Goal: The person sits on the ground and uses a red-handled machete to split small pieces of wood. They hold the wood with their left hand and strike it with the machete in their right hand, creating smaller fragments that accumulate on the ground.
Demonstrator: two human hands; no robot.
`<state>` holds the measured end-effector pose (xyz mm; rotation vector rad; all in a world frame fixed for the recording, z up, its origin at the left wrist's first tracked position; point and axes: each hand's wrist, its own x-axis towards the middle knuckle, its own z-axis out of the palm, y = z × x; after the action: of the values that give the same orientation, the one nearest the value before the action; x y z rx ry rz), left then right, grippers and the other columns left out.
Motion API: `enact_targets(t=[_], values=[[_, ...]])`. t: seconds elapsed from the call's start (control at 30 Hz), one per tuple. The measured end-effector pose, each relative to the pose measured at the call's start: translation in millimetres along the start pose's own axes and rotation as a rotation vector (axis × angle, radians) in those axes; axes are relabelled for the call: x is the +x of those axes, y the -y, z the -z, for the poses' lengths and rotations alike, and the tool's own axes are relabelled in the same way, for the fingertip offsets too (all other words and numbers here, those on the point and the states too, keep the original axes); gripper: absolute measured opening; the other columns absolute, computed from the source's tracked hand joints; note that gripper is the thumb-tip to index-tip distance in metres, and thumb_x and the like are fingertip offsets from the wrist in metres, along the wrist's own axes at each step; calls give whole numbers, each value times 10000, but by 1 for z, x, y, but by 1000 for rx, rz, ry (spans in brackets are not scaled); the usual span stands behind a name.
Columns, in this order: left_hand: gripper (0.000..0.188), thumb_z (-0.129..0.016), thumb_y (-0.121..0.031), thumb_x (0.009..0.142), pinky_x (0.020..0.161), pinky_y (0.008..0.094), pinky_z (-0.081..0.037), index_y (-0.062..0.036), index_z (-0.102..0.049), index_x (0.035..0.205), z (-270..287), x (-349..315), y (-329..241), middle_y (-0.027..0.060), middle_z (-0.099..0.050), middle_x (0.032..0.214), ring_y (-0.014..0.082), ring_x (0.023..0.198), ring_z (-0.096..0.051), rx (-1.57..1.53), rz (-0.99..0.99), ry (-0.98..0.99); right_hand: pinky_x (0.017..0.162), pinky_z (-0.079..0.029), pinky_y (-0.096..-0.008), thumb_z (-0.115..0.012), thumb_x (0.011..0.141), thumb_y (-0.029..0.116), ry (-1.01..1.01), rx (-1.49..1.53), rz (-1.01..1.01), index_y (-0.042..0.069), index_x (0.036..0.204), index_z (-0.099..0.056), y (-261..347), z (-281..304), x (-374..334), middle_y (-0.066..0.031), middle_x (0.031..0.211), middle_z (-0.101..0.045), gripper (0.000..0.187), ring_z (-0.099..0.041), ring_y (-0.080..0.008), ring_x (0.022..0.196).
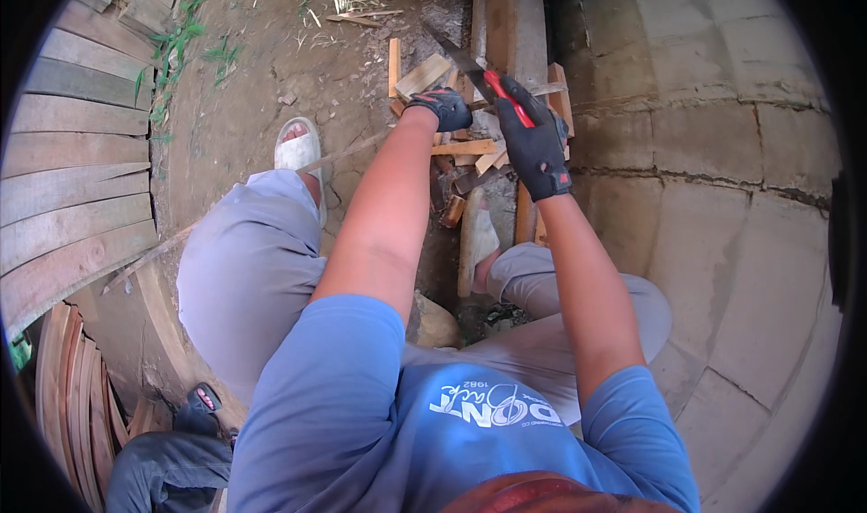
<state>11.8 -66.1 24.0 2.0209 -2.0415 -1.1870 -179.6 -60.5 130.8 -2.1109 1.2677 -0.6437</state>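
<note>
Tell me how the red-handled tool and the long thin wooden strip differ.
Colour: the red-handled tool has a dark blade; the wooden strip is plain brownish wood.
Length: the strip looks far longer than the tool.
Hold: the right hand grips the tool's handle; the left hand appears closed on the strip.
Both are narrow.

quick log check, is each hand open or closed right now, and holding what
Left hand: closed, apparently on the thin wooden strip.
Right hand: closed, holding the red-handled bladed tool.
</note>
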Motion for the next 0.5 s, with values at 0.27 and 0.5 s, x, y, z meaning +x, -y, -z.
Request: enact_targets(t=[0.27, 0.5], values=[[447, -590, -302, 915, 1061, 495, -554, -38, -741, 1243, -50, -4, -10, 244, -741, 1278, 384, 1212, -714, 20, 144, -335, 1036, -549, -409, -687, 1032, 232, 149, -95, -93, 84, 1386, -720, 38, 90, -83, -191, 1282, -760, 385, -730, -337, 1210], [441, -604, -299, 898, 1040, 492, -569, -27, -743, 1216, -48, -4, -16, 249, -744, 1254, 393, 1191, -718, -17, 170, -356, 971, -579, -405, -683, 1041, 164, 160, -172, -406, 76, 1424, -692, 94, 191, -196, -191, 1259, -771, 393, -755, -364, 1149]])
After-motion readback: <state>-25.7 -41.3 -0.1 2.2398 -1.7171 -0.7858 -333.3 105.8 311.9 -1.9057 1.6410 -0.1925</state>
